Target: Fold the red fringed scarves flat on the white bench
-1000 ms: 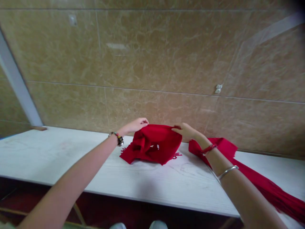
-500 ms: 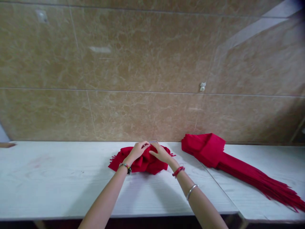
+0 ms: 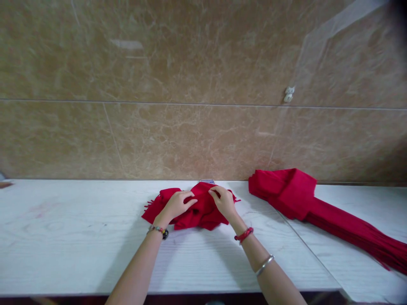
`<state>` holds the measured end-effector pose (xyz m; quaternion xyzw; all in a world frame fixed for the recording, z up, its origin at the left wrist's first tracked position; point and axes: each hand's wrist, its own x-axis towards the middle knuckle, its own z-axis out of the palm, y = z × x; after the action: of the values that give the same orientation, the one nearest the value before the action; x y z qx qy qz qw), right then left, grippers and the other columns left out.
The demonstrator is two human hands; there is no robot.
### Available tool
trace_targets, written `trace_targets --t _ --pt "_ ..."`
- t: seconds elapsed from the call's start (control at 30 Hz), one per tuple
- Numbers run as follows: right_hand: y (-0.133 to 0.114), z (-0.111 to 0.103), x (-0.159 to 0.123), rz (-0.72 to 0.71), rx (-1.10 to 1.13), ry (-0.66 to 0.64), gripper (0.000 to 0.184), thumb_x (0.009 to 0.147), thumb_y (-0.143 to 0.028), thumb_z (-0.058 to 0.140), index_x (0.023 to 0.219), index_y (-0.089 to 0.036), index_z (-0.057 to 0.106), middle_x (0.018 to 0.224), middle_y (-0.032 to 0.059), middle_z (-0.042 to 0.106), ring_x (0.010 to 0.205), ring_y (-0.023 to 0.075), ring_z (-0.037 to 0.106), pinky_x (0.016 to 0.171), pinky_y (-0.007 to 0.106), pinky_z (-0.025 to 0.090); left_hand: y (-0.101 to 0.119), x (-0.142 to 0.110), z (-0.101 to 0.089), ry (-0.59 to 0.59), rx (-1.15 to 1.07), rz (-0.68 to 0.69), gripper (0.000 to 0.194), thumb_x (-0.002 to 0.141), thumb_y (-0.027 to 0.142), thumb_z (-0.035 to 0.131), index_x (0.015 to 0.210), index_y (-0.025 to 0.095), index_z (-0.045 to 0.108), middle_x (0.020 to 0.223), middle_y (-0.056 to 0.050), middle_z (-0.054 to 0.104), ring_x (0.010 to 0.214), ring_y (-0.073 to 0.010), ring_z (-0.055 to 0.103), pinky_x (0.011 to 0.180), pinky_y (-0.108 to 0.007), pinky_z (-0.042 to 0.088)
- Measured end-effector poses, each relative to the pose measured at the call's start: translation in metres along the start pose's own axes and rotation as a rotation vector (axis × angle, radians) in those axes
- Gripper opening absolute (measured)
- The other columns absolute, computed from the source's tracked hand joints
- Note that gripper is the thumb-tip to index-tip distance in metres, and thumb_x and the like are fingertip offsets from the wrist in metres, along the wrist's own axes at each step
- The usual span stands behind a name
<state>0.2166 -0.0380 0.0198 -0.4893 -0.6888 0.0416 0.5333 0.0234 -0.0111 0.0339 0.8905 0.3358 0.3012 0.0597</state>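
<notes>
Works at the white desk [image 3: 76,254], with folded red cloth [image 3: 294,195] toward one o'clock and the crumpled scarf [image 3: 206,212] at twelve, long axis nine to three. Seems to pinch its two-o'clock fold with the right hand [image 3: 224,202]; rests the left hand [image 3: 180,204], equally near, at ten, thumb parted, grip unclear.

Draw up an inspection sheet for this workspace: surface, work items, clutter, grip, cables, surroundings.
Surface: white wood-grain tabletop, with a seam toward the right and a faint reddish mark at left.
Work items: crumpled red cloth with fringed ends; layered red cloth lying to its right.
Clutter: small flat object behind the crumpled cloth, partly hidden, identity unclear.
Grip: left hand and right hand both on the crumpled cloth; firmness can't be told.
Cables: nothing seen.
Surroundings: brown marbled wall bearing a small white figure.
</notes>
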Motion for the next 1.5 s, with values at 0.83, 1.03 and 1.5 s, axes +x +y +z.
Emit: trace_targets --t 0.83,1.03,1.5 --pt "-0.007 -0.024 0.000 0.088 0.467 0.133 0.030 0.079 -0.046 0.048 0.062 -0.021 0.046 0.058 -0.0039 0.044 0.055 0.0116 0.040 0.051 0.022 0.033 0.018 -0.001 -0.006 0.528 0.310 0.242 0.013 0.084 0.021 0.051 0.087 0.018 0.063 0.091 -0.006 0.055 0.083 -0.0172 0.053 0.076 -0.031 0.044" --pt "-0.011 -0.024 0.000 0.120 0.446 0.156 0.030 0.080 -0.046 0.046 0.064 -0.021 0.048 0.058 -0.0040 0.045 0.054 0.0115 0.039 0.051 0.022 0.032 0.025 -0.003 -0.015 0.580 0.148 0.104 0.015 0.086 0.017 0.044 0.088 0.017 0.059 0.084 -0.004 0.057 0.080 -0.0156 0.054 0.074 -0.028 0.043" --pt "0.007 -0.048 0.006 0.094 -0.198 0.390 0.031 0.084 -0.041 0.041 0.070 -0.018 0.057 0.061 0.0034 0.058 0.057 0.0171 0.051 0.056 0.028 0.037 0.013 -0.004 -0.026 0.223 -0.202 -0.134 0.013 0.079 0.030 0.050 0.079 0.018 0.053 0.080 -0.001 0.062 0.076 -0.0158 0.056 0.073 -0.026 0.043"
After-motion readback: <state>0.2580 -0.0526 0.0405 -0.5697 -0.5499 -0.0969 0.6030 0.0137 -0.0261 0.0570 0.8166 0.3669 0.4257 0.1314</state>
